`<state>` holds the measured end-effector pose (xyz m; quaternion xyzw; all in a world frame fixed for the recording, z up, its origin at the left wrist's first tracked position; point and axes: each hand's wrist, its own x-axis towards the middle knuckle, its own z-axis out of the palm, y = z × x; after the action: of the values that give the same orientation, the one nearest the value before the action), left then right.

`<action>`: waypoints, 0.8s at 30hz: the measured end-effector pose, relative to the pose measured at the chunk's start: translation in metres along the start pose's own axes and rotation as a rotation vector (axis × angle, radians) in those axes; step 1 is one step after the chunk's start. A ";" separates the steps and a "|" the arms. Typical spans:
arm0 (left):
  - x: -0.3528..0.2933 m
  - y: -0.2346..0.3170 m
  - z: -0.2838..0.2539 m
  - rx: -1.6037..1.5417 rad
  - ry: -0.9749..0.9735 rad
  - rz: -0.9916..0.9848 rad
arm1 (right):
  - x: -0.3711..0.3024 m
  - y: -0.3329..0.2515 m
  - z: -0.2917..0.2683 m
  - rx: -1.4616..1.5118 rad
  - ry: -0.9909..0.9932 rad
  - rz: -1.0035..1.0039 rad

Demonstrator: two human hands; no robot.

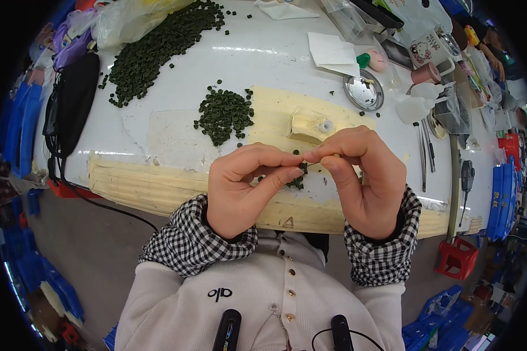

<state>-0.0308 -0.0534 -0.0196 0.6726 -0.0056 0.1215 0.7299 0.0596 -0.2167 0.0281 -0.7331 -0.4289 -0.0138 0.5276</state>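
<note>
Head view: left hand (240, 187) and right hand (360, 175) pinch what seems a small dark-green ring (300, 154), orientation unclear, before a round metal tin (363, 90) holding a few green bits.

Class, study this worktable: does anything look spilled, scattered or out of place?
Yes. Small dark green pieces spread in a loose band across the white table, with strays lying apart from the compact pile. Both hands, left and right, pinch something tiny.
</note>
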 end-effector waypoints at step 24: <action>0.000 0.005 0.003 -0.031 0.059 -0.014 | 0.001 0.008 -0.006 -0.500 0.170 0.032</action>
<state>-0.0312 -0.0558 -0.0147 0.6575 0.0188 0.1362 0.7408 0.0675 -0.2212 0.0252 -0.8436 -0.3546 -0.1726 0.3644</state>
